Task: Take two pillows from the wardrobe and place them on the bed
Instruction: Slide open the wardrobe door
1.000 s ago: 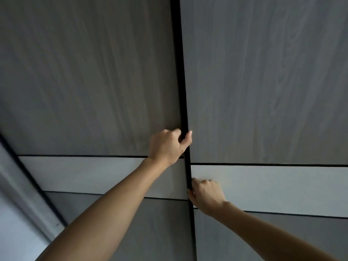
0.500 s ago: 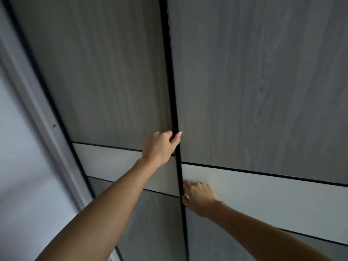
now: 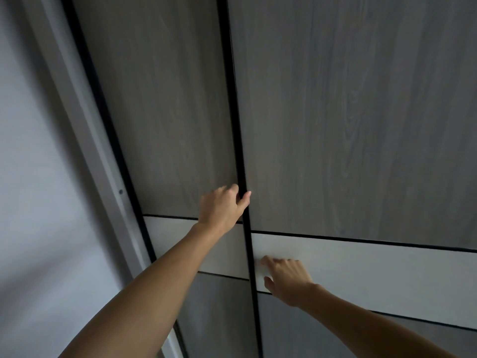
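Observation:
The wardrobe fills the view with two grey wood-grain sliding doors, the left door (image 3: 160,112) and the right door (image 3: 361,112), meeting at a black vertical edge strip (image 3: 236,125). Each door has a white band across it. My left hand (image 3: 222,206) grips the black edge strip, thumb on the right side and fingers curled on the left. My right hand (image 3: 284,276) presses its fingers on the right door's white band (image 3: 387,275), just beside the strip. No pillows or bed are in view.
A pale metal frame rail (image 3: 85,140) runs down the wardrobe's left side, with a white wall (image 3: 31,177) beyond it.
The view has swung left, showing more wall and frame rail. My right hand has slipped off the black strip onto the white band. My left hand keeps its grip.

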